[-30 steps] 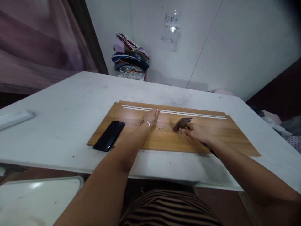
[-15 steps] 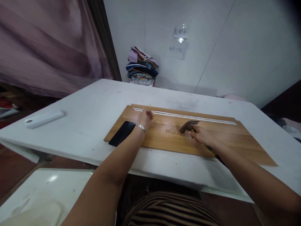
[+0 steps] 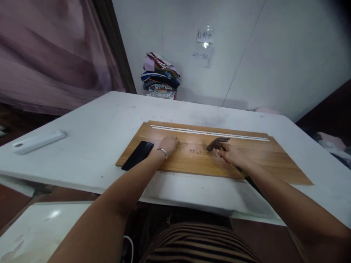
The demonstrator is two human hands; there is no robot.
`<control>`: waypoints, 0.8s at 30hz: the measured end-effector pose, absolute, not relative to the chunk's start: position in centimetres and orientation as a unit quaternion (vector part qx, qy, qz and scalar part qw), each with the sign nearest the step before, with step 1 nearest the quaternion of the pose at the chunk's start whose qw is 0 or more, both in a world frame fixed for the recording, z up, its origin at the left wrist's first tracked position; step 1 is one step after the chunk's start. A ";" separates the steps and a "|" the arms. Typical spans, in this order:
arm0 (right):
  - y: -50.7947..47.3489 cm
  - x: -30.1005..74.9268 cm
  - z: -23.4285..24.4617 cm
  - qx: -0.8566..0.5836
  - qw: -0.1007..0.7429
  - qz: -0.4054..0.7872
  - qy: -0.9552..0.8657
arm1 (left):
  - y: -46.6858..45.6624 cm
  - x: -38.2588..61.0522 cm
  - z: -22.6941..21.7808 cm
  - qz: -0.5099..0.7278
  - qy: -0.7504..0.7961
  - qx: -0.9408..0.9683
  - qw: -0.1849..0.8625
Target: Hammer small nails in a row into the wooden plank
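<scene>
My right hand (image 3: 231, 155) is wrapped round the handle of a claw hammer (image 3: 218, 144), close below its dark, rusty head. The head hovers over or rests on a wooden board (image 3: 263, 157); I cannot tell which. Beside it, a row of several small nails (image 3: 196, 151) runs along the middle of the board. My left hand (image 3: 168, 144), with a bracelet (image 3: 163, 152) at the wrist, is palm down over the board, left of that row. Its fingers are bent together at the surface, and their tips hide whatever is between them.
Two white strips with markings (image 3: 208, 132) lie along the board's far side. A black phone (image 3: 138, 155) overlaps the board's left end. On the white table (image 3: 90, 131) lies a white, long-handled object (image 3: 40, 141). Folded clothes (image 3: 161, 76) are stacked by the wall behind.
My left hand has turned from palm sideways with loose fingers to palm down, and lowered to the board. The hammer stays in my right hand, nearly still. The view has shifted slightly.
</scene>
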State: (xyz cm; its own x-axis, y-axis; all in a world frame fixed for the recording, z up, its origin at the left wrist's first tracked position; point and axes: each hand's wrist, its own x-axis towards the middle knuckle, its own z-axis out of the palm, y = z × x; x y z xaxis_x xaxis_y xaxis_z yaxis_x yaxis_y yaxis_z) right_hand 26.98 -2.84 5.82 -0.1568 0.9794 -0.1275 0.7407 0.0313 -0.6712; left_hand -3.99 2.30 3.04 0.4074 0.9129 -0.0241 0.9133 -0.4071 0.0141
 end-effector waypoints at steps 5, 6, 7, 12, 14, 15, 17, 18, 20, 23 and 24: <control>-2.8 26.8 5.9 -0.616 0.184 0.315 -0.698 | 2.7 -3.7 3.1 -0.044 0.528 0.848 0.004; -2.8 26.9 5.9 -0.615 0.179 0.314 -0.701 | 2.8 -3.7 3.1 -0.040 0.527 0.849 0.008; -2.7 26.9 5.9 -0.613 0.174 0.315 -0.704 | 2.9 -3.6 3.0 -0.036 0.524 0.851 0.011; -2.7 26.8 6.1 -0.593 0.182 0.333 -0.710 | 3.0 -3.5 3.0 -0.048 0.512 0.858 0.001; -2.8 26.6 6.4 -0.597 0.183 0.333 -0.706 | 2.9 -3.4 3.1 -0.062 0.517 0.854 -0.006; -2.9 26.5 6.5 -0.602 0.179 0.331 -0.704 | 2.9 -3.4 3.2 -0.067 0.521 0.851 -0.009; -3.0 26.3 6.7 -0.614 0.160 0.322 -0.703 | 2.8 -3.3 3.4 -0.070 0.531 0.845 -0.007; -3.0 26.2 6.8 -0.618 0.150 0.318 -0.703 | 2.7 -3.3 3.5 -0.069 0.533 0.843 -0.003; -3.0 26.2 6.8 -0.623 0.138 0.313 -0.703 | 2.5 -3.2 3.6 -0.069 0.533 0.843 0.004; -3.0 26.3 6.8 -0.623 0.147 0.311 -0.703 | 2.1 -3.0 3.6 -0.070 0.521 0.851 0.007; -3.0 26.5 6.7 -0.623 0.153 0.311 -0.701 | 1.9 -3.0 3.6 -0.067 0.516 0.854 0.009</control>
State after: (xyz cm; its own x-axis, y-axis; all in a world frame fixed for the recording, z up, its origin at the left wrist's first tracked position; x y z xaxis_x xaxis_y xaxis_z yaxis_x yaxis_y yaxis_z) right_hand 26.45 -2.98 6.73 -0.1771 0.9688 -0.1737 0.7789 0.0300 -0.6265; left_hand -3.01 1.92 3.56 0.4587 0.8800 -0.1234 0.8823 -0.4675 -0.0541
